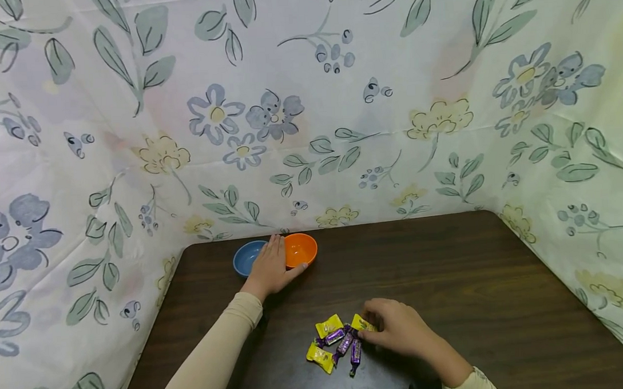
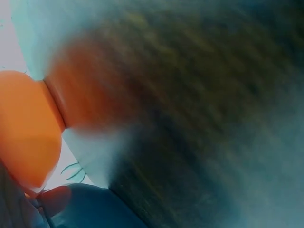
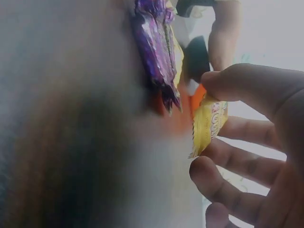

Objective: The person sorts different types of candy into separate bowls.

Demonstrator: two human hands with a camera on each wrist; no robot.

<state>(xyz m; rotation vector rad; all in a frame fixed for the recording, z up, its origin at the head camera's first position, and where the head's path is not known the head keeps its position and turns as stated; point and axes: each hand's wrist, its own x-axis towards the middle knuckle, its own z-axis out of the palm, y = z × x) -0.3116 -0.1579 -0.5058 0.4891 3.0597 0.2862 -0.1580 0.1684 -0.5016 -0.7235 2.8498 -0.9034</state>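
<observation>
My left hand (image 1: 270, 271) lies with straight fingers over the place where a blue bowl (image 1: 247, 257) and an orange bowl (image 1: 302, 249) meet. Its palm side is hidden. Between thumb and fingers, my right hand (image 1: 401, 327) pinches a yellow-wrapped candy (image 3: 210, 122) at the right side of a small candy pile. Purple-wrapped candies (image 1: 344, 344) lie in that pile, with one yellow candy (image 1: 328, 325) behind them and another yellow candy (image 1: 320, 357) at the front left. In the right wrist view, a purple candy (image 3: 154, 52) appears close beside the pinched one.
Both bowls stand near the back left edge of a dark wooden table (image 1: 448, 270). A flowered cloth (image 1: 341, 159) hangs behind the table and along its sides. The left wrist view is largely blurred, with the orange bowl (image 2: 28, 128) at its left edge.
</observation>
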